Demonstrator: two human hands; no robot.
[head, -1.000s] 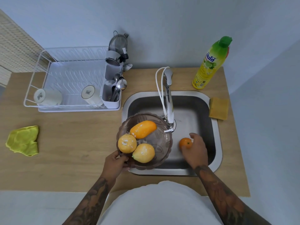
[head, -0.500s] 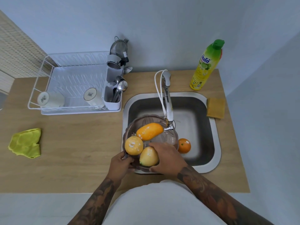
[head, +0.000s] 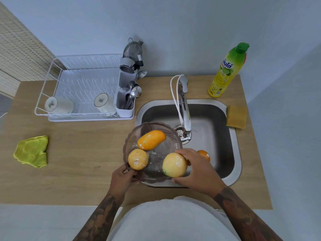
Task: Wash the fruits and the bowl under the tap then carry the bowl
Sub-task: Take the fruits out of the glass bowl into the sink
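**Holding the bowl over the sink, one fruit in hand**

Gripping the near rim of the tinted glass bowl (head: 171,134) with my left hand (head: 121,180), I hold it over the front-left corner of the sink (head: 237,145), thumb curled over the edge at about 7 o'clock. My right hand (head: 198,169) is wrapped round the pale yellow fruit (head: 174,165) at the bowl's 4 o'clock edge, fingers over the top and thumb underneath. White specks cling to that fruit.

Inside the bowl, a round yellow-orange fruit (head: 138,159) sits at 8 o'clock, just beside my left thumb, also flecked with white. An elongated orange fruit (head: 151,140) lies tilted across the bowl at 12 o'clock. Behind my right hand, a small orange (head: 205,154) rests on the sink floor, partly hidden by my fingers.

Farther off, the tap (head: 185,108) reaches out over the basin, its spout ending just beside the bowl's far rim at 1 o'clock. A yellow sponge (head: 237,116) lies on the counter at the sink's 2 o'clock corner, and a green cloth (head: 32,151) sits well apart at 9 o'clock. At 11 o'clock stands the white dish rack (head: 57,73) with two cups and a cutlery holder. The dish soap bottle (head: 227,70) stands at 1 o'clock by the wall.
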